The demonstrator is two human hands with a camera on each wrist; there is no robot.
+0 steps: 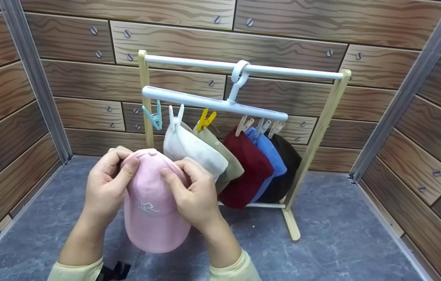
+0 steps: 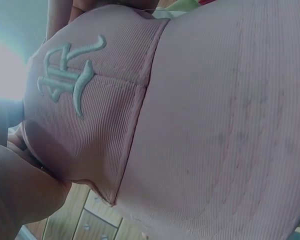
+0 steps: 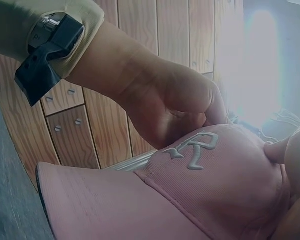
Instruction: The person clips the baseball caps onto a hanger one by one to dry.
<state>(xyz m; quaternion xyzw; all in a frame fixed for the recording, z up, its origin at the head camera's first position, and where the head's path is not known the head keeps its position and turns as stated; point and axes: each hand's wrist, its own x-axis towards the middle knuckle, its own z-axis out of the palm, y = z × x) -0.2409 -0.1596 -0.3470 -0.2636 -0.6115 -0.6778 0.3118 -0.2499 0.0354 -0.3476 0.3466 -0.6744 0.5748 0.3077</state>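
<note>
A pink baseball cap (image 1: 158,218) with a pale embroidered letter hangs brim down between my two hands. My left hand (image 1: 107,183) pinches the left side of its crown, thumb in front and fingers behind. On the other side my right hand (image 1: 197,195) grips the crown the same way. In the left wrist view the ribbed brim (image 2: 220,120) and the embroidery (image 2: 70,72) fill most of the picture. The right wrist view shows the cap (image 3: 205,170) from the side, with the left hand (image 3: 165,100) beyond it. Behind the cap, a white cap (image 1: 193,150) hangs close to my right hand.
A light blue hanger (image 1: 212,103) hangs from the rack's white bar (image 1: 290,71). Its clips hold white, khaki (image 1: 230,166), dark red (image 1: 243,168), blue (image 1: 273,152) and black (image 1: 288,156) caps. A turquoise clip (image 1: 154,117) at the left end holds nothing. Wood-patterned walls surround the grey table (image 1: 337,234).
</note>
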